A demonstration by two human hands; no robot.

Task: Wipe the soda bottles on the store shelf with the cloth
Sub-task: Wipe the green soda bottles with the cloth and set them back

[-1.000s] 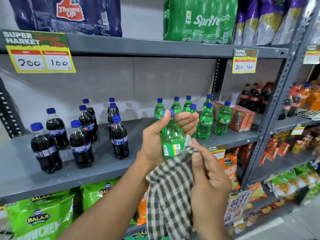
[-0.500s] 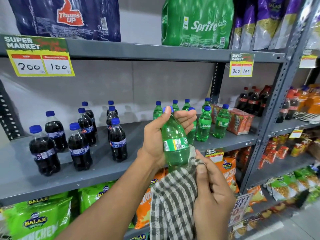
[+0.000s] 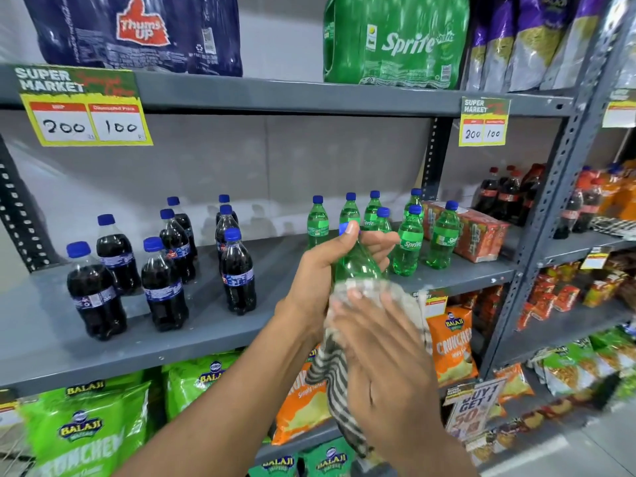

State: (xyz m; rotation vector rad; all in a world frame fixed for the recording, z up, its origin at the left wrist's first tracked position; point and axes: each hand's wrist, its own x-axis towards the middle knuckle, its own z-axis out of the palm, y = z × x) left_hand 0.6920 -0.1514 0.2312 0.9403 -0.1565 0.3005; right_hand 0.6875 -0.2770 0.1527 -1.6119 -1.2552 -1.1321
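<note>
The left hand (image 3: 323, 270) is closed around the neck and shoulder of a green soda bottle (image 3: 358, 266), thumb up against its blue cap, holding it in the air just in front of the front edge of the grey middle shelf (image 3: 206, 325); the right hand (image 3: 382, 342) lies with fingers spread flat, pressing the checked cloth (image 3: 330, 376) against the lower body of the bottle, and the loose end of the cloth hangs down below the palm; both hands and the cloth are blurred, so the bottle's label cannot be read. On the shelf, a group of dark cola bottles (image 3: 161, 266) with blue caps stands toward the left end, some near the front edge and some further back; the other green bottles (image 3: 409, 242) stand right of the middle, reaching back toward the rear wall, just beside an orange carton pack (image 3: 478, 235) at the right end by the upright.
</note>
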